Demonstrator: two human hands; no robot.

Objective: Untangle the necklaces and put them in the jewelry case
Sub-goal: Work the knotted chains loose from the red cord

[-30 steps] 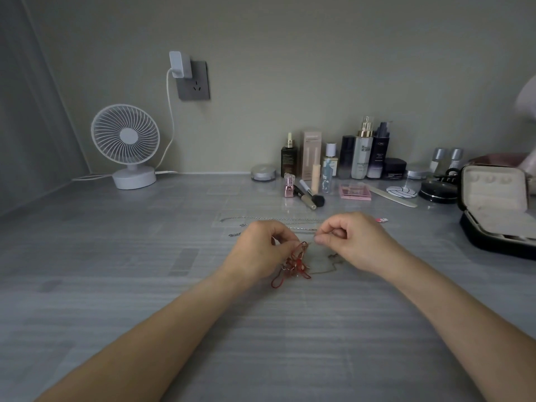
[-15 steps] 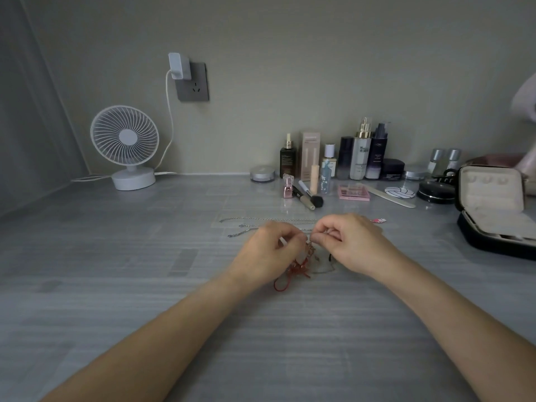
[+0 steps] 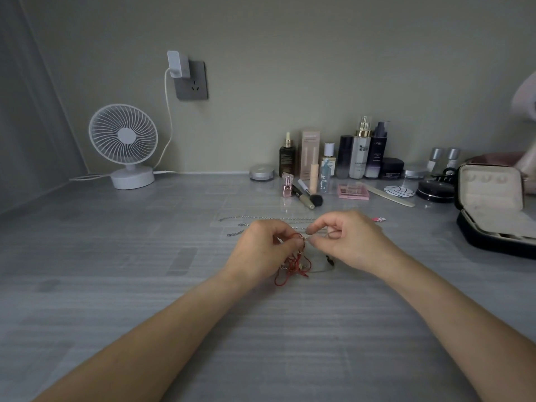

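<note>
— What's held?
— Left hand [image 3: 261,252] and right hand [image 3: 349,242] each pinch the red-cord necklace tangle [image 3: 293,265], probably to work a strand loose.
— Where from the jewelry case [image 3: 493,243]?
— Well left of it; the case stands open, ready. Silver chains [image 3: 261,218] lie left of it too.

On the grey wood-grain surface [image 3: 145,285], the left hand [image 3: 261,248] and right hand [image 3: 351,242] meet over a tangle of red cord and thin metal chain [image 3: 293,265]. The fingers [image 3: 319,226] of both hands curl and pinch strands at the tangle's top, while its lower loops reach the surface. Two thin silver chains [image 3: 261,218] lie stretched out just behind the hands. An open black jewelry case with cream lining [image 3: 490,216] sits well apart at the far right. A white desk fan [image 3: 124,143] stands at the back left.
</note>
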